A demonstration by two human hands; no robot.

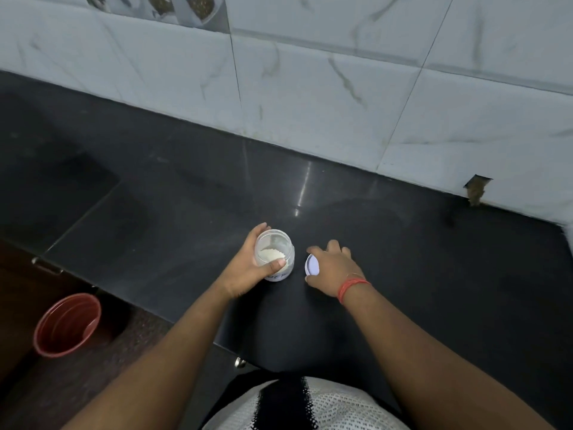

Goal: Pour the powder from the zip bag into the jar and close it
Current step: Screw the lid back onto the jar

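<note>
A small clear jar [274, 248] stands open on the black counter [403, 274], with pale powder visible at its bottom. My left hand [248, 268] wraps around its left side, thumb across the front. Just right of the jar, my right hand [333, 268] grips a white round lid [312, 265], held tilted on edge close to the counter. A red thread band circles my right wrist. No zip bag is in view.
A white marble-tiled wall [310, 88] runs behind the counter, with a chipped hole [476, 189] at its base on the right. A red bucket [66, 324] stands on the floor at lower left, below the counter's front edge.
</note>
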